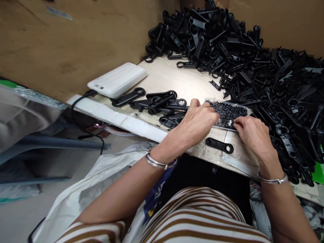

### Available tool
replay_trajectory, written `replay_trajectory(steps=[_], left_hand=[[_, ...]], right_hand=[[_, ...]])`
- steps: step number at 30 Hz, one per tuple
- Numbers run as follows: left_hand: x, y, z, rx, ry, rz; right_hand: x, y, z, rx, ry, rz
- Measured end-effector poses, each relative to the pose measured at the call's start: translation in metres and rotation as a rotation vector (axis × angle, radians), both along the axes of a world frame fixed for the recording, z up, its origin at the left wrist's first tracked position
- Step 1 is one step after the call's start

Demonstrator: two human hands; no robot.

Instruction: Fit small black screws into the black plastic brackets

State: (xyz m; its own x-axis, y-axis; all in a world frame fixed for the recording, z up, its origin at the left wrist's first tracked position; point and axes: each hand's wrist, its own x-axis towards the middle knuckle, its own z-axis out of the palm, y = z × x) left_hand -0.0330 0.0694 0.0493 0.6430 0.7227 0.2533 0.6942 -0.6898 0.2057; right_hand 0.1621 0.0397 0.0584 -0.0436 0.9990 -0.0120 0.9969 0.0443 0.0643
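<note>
at centre right of the frame, left hand [197, 123] resting over the near left end of a shallow clear tray [240, 107] of tiny black bits [227, 113], fingers [211, 116] curled narrow at the tray's edge; cannot tell whether anything is pinched under them. right hand [253, 135] just beside it at the tray's near right corner, fingertips [238, 125] drawn together and touching the rim or the bits there, contents of the pinch hidden.

just below the tray, between the two hands, one black plastic arm [219, 145] lying flat on the pale table [174, 76], ring at each end. left of the hands, a loose cluster of similar arms [157, 101]. across the upper right, a large heap of black plastic parts [253, 64], reaching down the right edge. at upper centre left, a white power bank [117, 80] with a black cable [81, 108] trailing off the table edge. silver bangle [158, 162] on the left wrist, another [272, 179] on the right. white plastic bag [101, 182] at lower left.

judged from looks: bits very light, hard, easily scattered and slippery in bulk, best taken one at a time by fingertip pinch. single arm likely light and stiff, not fragile; easiest taken by the narrow middle of the shaft, or by a ringed end.
</note>
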Motion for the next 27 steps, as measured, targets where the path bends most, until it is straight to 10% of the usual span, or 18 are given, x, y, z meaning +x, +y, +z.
replay_trajectory(steps=[27], left_hand=[[0.015,0.033,0.002,-0.284,0.206,-0.088]], right_hand=[[-0.012,0.027,-0.003,-0.203,0.004,0.086]])
